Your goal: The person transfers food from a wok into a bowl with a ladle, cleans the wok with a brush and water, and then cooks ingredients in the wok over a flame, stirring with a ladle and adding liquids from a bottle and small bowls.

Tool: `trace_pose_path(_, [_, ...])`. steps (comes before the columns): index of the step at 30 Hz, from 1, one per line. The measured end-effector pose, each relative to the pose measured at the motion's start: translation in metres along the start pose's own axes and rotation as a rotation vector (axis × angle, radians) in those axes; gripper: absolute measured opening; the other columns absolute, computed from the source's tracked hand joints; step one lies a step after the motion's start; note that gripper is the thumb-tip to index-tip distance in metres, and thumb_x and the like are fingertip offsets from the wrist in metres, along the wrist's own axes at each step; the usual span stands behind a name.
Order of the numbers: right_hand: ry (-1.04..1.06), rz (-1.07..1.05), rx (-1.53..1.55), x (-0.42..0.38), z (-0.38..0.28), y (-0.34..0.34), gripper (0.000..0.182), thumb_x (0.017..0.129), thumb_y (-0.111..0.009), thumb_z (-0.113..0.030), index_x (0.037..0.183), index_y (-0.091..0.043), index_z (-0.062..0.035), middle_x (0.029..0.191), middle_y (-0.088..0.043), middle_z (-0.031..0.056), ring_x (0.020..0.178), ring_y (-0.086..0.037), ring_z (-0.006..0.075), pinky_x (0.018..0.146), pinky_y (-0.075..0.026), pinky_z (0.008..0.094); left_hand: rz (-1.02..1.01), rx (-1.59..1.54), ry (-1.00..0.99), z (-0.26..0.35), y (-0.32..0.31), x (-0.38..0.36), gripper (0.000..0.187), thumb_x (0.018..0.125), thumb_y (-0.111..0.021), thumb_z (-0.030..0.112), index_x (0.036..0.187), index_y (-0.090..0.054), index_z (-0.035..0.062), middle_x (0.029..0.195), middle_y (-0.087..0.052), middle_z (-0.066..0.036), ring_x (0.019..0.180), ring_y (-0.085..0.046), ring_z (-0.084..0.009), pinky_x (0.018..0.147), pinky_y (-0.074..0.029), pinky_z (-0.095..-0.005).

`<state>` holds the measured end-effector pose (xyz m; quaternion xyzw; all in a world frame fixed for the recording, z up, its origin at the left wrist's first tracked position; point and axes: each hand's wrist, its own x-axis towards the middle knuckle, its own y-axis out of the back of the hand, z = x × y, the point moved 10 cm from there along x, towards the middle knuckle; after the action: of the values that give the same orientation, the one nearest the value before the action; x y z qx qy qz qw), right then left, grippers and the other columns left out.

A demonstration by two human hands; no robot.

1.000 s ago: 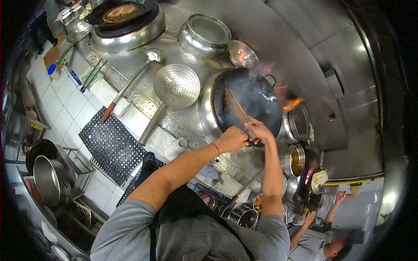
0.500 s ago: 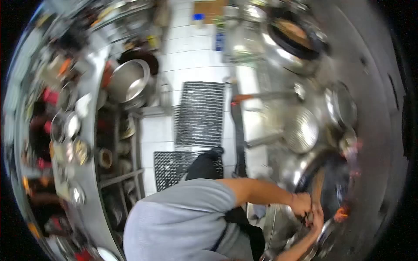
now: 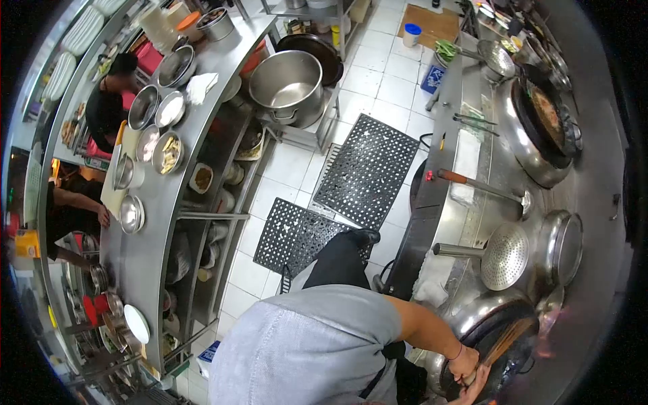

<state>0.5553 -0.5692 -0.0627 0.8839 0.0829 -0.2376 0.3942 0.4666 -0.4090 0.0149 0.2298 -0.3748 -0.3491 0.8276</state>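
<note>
Bamboo brush [image 3: 507,341]: held over the wok [image 3: 511,370], its lower end closed in the right hand [image 3: 478,385]. Left hand [image 3: 464,364] curled shut beside it; what is gripped cannot be told. Perforated skimmer [image 3: 505,258] and ladle [image 3: 489,188] laid nearby on the range [image 3: 466,233].

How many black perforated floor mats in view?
2: the far mat on the tiles, and the near mat, partly behind the wearer's leg. More may be hidden.
</note>
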Motion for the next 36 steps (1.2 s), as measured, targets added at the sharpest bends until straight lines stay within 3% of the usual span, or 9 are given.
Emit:
trace_pose_path(9, [-0.013, -0.097, 0.101, -0.047, -0.093, -0.075, 0.056, 0.090, -0.064, -0.028, 0.133, -0.046, 0.0028, 0.095, -0.064, 0.0121, 0.081, -0.060, 0.0150, 0.066, -0.050, 0.0285, -0.144, 0.188, 0.011, -0.004, -0.011, 0.001, 0.045, 0.084, -0.060, 0.051, 0.101, -0.073, 0.0114, 0.098, -0.071, -0.012, 0.098, -0.066, -0.0325, 0.088, -0.047, -0.0446])
trace_pose_path(13, [-0.106, 0.039, 0.222, -0.117, -0.086, -0.047, 0.055, 0.090, -0.064, -0.028, 0.132, -0.047, 0.0029, 0.095, -0.064, 0.0122, 0.081, -0.060, 0.0149, 0.066, -0.050, 0.0284, 0.076, -0.007, 0.038, 0.000, 0.006, -0.006, 0.033, 0.072, -0.070, 0.044, 0.077, -0.075, 0.0112, 0.072, -0.069, -0.011, 0.071, -0.067, -0.0278, 0.065, -0.050, -0.0426])
trace_pose_path(15, [-0.012, -0.053, 0.307, -0.117, -0.080, -0.043, 0.038, 0.093, -0.060, -0.030, 0.123, -0.057, -0.0065, 0.070, -0.060, 0.0031, 0.047, -0.053, 0.0133, 0.038, -0.038, 0.0275, 0.396, -0.073, -0.069, 0.015, 0.050, -0.027, 0.027, 0.068, -0.073, 0.038, 0.074, -0.072, 0.0116, 0.070, -0.067, -0.010, 0.066, -0.064, -0.0277, 0.062, -0.050, -0.0423])
trace_pose_path(19, [-0.316, 0.058, 0.028, -0.147, -0.002, 0.002, 0.023, 0.091, -0.061, -0.030, 0.092, -0.056, -0.0082, 0.064, -0.054, 0.0037, 0.041, -0.050, 0.0149, 0.034, -0.037, 0.0314, 0.155, -0.037, -0.080, 0.020, 0.043, -0.030, 0.030, 0.077, -0.068, 0.039, 0.071, -0.069, 0.0093, 0.068, -0.064, -0.011, 0.074, -0.064, -0.0328, 0.069, -0.048, -0.0467])
trace_pose_path(20, [-0.441, 0.318, -0.127, -0.158, 0.043, 0.035, 0.026, 0.089, -0.061, -0.030, 0.097, -0.058, -0.0059, 0.068, -0.061, 0.0108, 0.051, -0.061, 0.0246, 0.043, -0.046, 0.0391, 0.032, 0.010, -0.055, 0.018, 0.032, -0.024, 0.031, 0.078, -0.067, 0.038, 0.070, -0.067, 0.0082, 0.071, -0.064, -0.011, 0.077, -0.064, -0.0332, 0.070, -0.047, -0.0467])
trace_pose_path(21, [-0.362, 0.710, -0.765, -0.177, 0.053, 0.067, 0.036, 0.088, -0.058, -0.039, 0.098, -0.062, -0.0038, 0.086, -0.067, 0.0185, 0.078, -0.067, 0.0398, 0.066, -0.052, 0.0489, 0.036, 0.006, -0.053, 0.016, 0.025, -0.023, 0.030, 0.079, -0.067, 0.036, 0.071, -0.066, 0.0076, 0.076, -0.065, -0.011, 0.081, -0.063, -0.0325, 0.074, -0.047, -0.0455])
trace_pose_path(24, [-0.659, 1.147, -0.388, -0.275, 0.043, 0.051, 0.043, 0.088, -0.058, -0.037, 0.118, -0.058, -0.0060, 0.100, -0.066, 0.0242, 0.096, -0.063, 0.0437, 0.081, -0.050, 0.0490, -0.011, -0.004, -0.030, 0.018, 0.024, -0.023, 0.027, 0.084, -0.064, 0.032, 0.076, -0.064, 0.0058, 0.082, -0.065, -0.012, 0.087, -0.062, -0.0309, 0.082, -0.045, -0.0438])
trace_pose_path(29, [-0.364, 1.259, 0.280, -0.336, 0.109, -0.097, 0.046, 0.087, -0.062, -0.031, 0.124, -0.054, -0.0047, 0.100, -0.066, 0.0243, 0.095, -0.064, 0.0395, 0.082, -0.049, 0.0422, -0.144, 0.065, 0.021, 0.012, 0.011, -0.016, 0.033, 0.087, -0.059, 0.036, 0.077, -0.066, 0.0052, 0.080, -0.067, -0.016, 0.082, -0.064, -0.0338, 0.081, -0.047, -0.0457])
trace_pose_path(36, [-0.713, 0.996, 0.221, -0.332, 0.079, -0.219, 0.048, 0.088, -0.058, -0.035, 0.126, -0.057, -0.0062, 0.099, -0.065, 0.0289, 0.094, -0.062, 0.0450, 0.083, -0.049, 0.0459, -0.269, 0.117, 0.054, 0.016, 0.010, -0.014, 0.038, 0.088, -0.056, 0.038, 0.077, -0.068, 0.0039, 0.078, -0.068, -0.019, 0.079, -0.066, -0.0367, 0.077, -0.049, -0.0481])
